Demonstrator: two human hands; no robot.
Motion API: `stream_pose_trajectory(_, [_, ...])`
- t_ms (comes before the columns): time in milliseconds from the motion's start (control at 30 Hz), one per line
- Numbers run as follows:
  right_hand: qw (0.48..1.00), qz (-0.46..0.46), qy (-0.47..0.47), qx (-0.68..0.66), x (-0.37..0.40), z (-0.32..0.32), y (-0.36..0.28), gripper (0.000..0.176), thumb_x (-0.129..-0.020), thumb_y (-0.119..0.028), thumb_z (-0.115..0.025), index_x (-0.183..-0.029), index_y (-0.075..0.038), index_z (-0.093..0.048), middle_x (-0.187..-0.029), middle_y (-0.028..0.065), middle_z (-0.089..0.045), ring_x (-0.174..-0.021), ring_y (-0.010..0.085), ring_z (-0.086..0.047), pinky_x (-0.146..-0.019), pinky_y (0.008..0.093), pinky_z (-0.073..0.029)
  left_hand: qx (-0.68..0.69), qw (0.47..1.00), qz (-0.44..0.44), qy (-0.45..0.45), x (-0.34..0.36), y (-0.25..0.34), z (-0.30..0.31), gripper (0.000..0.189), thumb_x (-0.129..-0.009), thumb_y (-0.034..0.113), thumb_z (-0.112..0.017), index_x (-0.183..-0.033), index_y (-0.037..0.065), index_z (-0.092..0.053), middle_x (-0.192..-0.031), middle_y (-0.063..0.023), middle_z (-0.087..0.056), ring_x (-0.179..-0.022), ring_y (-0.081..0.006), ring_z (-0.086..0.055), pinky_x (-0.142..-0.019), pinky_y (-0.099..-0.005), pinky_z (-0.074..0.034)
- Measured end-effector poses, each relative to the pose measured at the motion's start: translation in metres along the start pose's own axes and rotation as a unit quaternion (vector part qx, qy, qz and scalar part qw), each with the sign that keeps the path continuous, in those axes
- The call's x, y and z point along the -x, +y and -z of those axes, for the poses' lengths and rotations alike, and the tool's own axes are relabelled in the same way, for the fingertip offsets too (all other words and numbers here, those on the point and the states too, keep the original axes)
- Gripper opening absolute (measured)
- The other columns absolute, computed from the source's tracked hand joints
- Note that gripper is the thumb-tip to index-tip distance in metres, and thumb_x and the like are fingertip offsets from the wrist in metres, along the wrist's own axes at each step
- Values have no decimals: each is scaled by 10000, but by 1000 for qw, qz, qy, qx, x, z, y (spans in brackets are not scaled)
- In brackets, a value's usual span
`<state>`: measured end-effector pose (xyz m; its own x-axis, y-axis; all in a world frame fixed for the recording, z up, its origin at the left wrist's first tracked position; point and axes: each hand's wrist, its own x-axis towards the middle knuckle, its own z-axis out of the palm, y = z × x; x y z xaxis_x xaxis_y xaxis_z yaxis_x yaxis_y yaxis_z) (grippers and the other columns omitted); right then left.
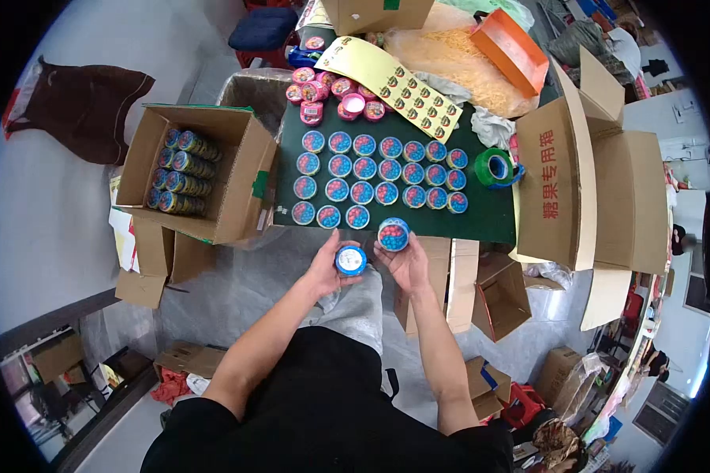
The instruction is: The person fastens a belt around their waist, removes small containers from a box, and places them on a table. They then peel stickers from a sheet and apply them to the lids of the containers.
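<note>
My left hand (321,266) is closed around a round blue candy tub (351,260), whose white round face points up. In my right hand (409,266) is another candy tub (393,234), with red and blue balls showing through its clear top. Both tubs are held at the near edge of the dark green table (481,217). Beyond my hands, several similar tubs (364,168) sit in rows on the tabletop, clear tops up. The front row's nearest tub to my hands (357,216) stands just behind them.
An open carton (237,189) at the left holds stacked tubs. Pink tubs (314,91) lie piled at the back beside a yellow sticker sheet (394,83). Green tape (493,167) is at the right edge, near a tall carton (556,173). An orange tray (513,55) rests behind.
</note>
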<state>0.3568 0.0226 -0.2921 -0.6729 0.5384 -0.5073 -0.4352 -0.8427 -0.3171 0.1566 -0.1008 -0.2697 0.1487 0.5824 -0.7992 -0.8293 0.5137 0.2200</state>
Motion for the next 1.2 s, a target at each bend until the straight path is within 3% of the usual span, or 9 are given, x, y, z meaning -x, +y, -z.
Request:
stream_pose_trajectory(67, [999, 39, 8, 6, -4, 9, -3, 455, -1056, -311, -591, -1392, -18, -501, -1301, 177, -648, -1169, 341, -665, -1034, 476, -554, -5, 1000, -3, 9, 1, -2, 4, 677, -991, 755, -391, -1246, 179, -637, -1088, -18, -712, -987, -205, -697, -844, -497, -598])
stream_pose_trajectory(167, [936, 144, 66, 315, -16, 24, -4, 425, -1021, -186, -661, -1378, -45, -479, -1292, 147, -631, -1188, 315, -652, -1035, 466, -554, 6, 1000, 8, 20, -3, -7, 19, 620, -1015, 715, -392, -1237, 187, -632, -1078, -13, -707, -963, -209, -696, -816, -484, -602])
stream_pose_trajectory(467, [998, -8, 63, 23, -31, 48, -13, 463, -1017, -227, -675, -1372, -56, -432, -1178, 151, -675, -1028, 311, -715, -934, 472, -602, 41, 998, -2, 56, 4, -23, 48, 503, -1048, 613, -431, -1245, 196, -633, -1100, -18, -711, -995, -226, -692, -865, -496, -586])
stream_pose_trajectory(700, [872, 84, 252, 412, -73, 67, 15, 550, -967, -244, -753, -1326, -13, -407, -1063, 153, -701, -759, 182, -719, -592, 280, -588, 47, 998, -28, 42, 8, -26, 46, 344, -1030, 303, -525, -1346, 184, -593, -1192, -33, -679, -1045, -233, -676, -933, -519, -575])
stream_pose_trajectory(867, [835, 201, 272, 434, -106, 75, 43, 501, -926, -184, -787, -1273, 30, -495, -1043, 191, -657, -753, 209, -690, -647, 347, -583, 42, 998, -35, 38, 10, -22, 32, 398, -1030, 268, -561, -1425, 221, -543, -1280, -38, -638, -1129, -253, -647, -1005, -565, -525])
stream_pose_trajectory(967, [557, 352, 355, 663, -94, 41, 45, 595, -858, -271, -837, -1307, -1, -555, -1098, 228, -625, -1059, 344, -573, -959, 479, -482, 56, 997, -24, 48, 8, -18, 24, 389, -1033, 372, -579, -1399, 243, -559, -1310, -39, -620, -1181, -267, -624, -1050, -577, -484])
stream_pose_trajectory(1000, [561, 333, 349, 673, -79, 19, 43, 584, -893, -283, -807, -1350, -20, -556, -1188, 200, -626, -1076, 322, -596, -962, 464, -495, 55, 997, -18, 50, 7, -15, 22, 388, -1032, 395, -579, -1386, 235, -566, -1299, -37, -628, -1174, -263, -628, -1048, -571, -487])
stream_pose_trajectory(1100, [897, 68, 30, 436, -48, -6, 28, 664, -885, -262, -825, -1440, -45, -532, -1350, 155, -618, -1153, 232, -628, -998, 388, -503, 49, 998, 29, 31, -3, -8, 21, 392, -1031, 461, -567, -1329, 207, -587, -1241, -33, -653, -1144, -249, -637, -1035, -555, -497])
stream_pose_trajectory(1200, [779, 77, -72, 618, -6, -37, 25, 628, -889, -222, -819, -1432, -49, -554, -1324, 131, -646, -1168, 174, -621, -970, 335, -517, 7, 997, 54, 60, -1, -6, -1, 513, -1030, 615, -481, -1261, 174, -602, -1148, -28, -670, -1060, -223, -651, -970, -513, -528])
